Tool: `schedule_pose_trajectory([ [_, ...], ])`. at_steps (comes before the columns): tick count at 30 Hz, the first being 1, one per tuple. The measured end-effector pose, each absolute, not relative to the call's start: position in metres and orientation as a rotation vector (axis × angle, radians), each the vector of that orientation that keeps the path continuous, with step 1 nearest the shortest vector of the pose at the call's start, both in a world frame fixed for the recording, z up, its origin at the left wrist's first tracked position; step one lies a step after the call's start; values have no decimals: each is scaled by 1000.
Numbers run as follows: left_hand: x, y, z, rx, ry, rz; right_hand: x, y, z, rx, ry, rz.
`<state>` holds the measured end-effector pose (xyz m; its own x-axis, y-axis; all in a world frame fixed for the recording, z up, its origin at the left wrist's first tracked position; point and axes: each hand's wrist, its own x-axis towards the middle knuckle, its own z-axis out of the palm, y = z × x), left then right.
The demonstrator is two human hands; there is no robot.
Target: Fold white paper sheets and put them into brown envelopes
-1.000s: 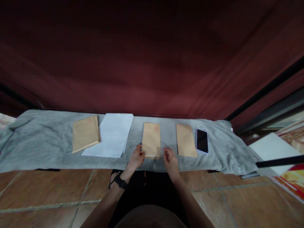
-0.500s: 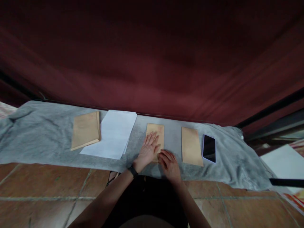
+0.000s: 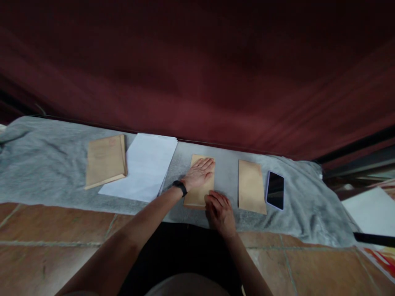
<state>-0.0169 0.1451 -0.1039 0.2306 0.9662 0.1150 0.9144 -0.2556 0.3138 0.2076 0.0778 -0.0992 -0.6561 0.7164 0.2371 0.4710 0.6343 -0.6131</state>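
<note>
A brown paper envelope (image 3: 195, 198) lies on the grey cloth (image 3: 226, 181) in front of me. My left hand (image 3: 200, 172), with a black band at the wrist, rests flat across its upper half, fingers stretched out to the right. At the lower right edge, my right hand (image 3: 221, 214) has its fingers curled together against the paper; the thumb side is partly hidden. A second flat brown envelope (image 3: 251, 187) lies to the right. On the left, a stack of brown envelopes (image 3: 105, 160) partly covers white paper sheets (image 3: 151, 166).
A phone with a pale purple case (image 3: 275, 190) lies beside the right envelope. Behind the cloth-covered surface hangs a dark red curtain (image 3: 197, 90). Tiled floor (image 3: 55, 226) runs along the front. A white sheet (image 3: 372, 209) and a black bar (image 3: 375, 238) are at far right.
My left hand has slid up and right over the envelope, uncovering its lower left part. My right hand stays by the lower right edge. The whole view has shifted slightly.
</note>
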Motion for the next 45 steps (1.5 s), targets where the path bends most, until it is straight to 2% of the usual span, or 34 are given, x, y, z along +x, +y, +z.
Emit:
schedule_pose_trajectory([
  [12,-6,96,-101,2477,1669,317,209,79,-106,-863,-2391,581],
  [21,0,65,-106,2578,1590,414,210,78,-113,-875,-2353,544],
  [34,14,24,-94,2594,1566,366,211,78,-122,-951,-2333,536],
  [41,19,10,-92,2628,1605,353,212,83,-122,-961,-2289,637],
  [45,20,8,-94,2668,1599,368,206,95,-119,-899,-2410,598],
])
